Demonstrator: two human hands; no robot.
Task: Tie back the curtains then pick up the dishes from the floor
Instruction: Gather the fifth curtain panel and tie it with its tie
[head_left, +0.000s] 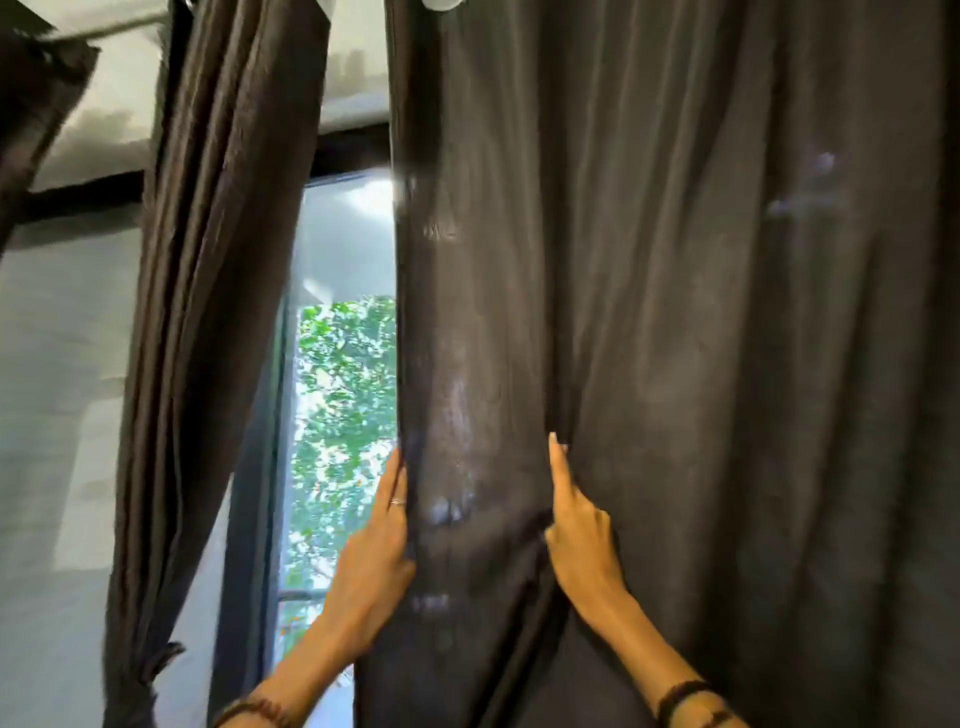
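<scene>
Dark right curtain (675, 312): left hand (376, 561) clamps its edge, right hand (582, 545) pinches a fold. Gather pleats evenly, bunch tight before tying.

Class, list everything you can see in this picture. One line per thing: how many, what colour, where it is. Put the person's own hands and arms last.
Right curtain: one, dark brown-grey, hanging loose over the right half of the view, its left edge being gathered.
Left curtain: one, same dark colour, bunched narrow at left centre, apparently knotted near the bottom.
Window: one, dark frame, in the gap between the curtains, green leaves outside.
Wall: pale grey, far left.
Ceiling: pale, upper left.
Ring: one, silver, on a finger of the left hand.
Wristbands: dark, one on each wrist.
Left hand: on the right curtain's left edge, fingers wrapped behind the cloth.
Right hand: pressed into a fold of the same curtain, forefinger pointing up.
</scene>
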